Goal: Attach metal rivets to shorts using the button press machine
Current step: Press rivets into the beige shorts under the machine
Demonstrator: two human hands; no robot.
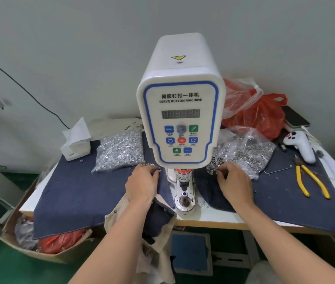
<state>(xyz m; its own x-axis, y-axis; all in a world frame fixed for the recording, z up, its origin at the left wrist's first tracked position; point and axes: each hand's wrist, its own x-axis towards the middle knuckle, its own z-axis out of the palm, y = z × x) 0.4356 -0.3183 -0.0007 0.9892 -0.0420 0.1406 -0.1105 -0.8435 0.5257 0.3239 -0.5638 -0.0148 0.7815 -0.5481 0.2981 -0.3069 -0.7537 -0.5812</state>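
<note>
Shorts (158, 218), navy w/ beige lining, hang over the near table edge just left of the press machine (181, 119); long axis runs from the machine base down toward the viewer, waistband end up on the table. The lower part drapes off the edge, crumpled, so the exact shape is unclear.

Left hand (142, 185) rests knuckles-up on the top of the shorts, left of the machine base, fingers curled forward onto a few loose rivets (153, 166); looks like a pinch, but the fingertips are hidden, so can't tell for sure. Right hand (234, 185) lies right of the base, fingers curled down into a scatter of small metal rings (213, 165) spilling from a clear bag (248, 152); whether it holds any is not visible.

Between the hands, the machine's lower die (184, 196) stands upright on the base, nothing on it. Above it, the white head w/ blue-trimmed control panel faces the viewer; display dark.

Navy cloth (76, 191) covers the table (213, 219) both sides of the machine. Left of the machine, further back: a bag of silver rivets (119, 152), then a white tissue box (76, 144). Right of the machine: yellow-handled pliers (310, 181), a white handheld device (301, 146), and behind them a red plastic bag (263, 113).
</note>
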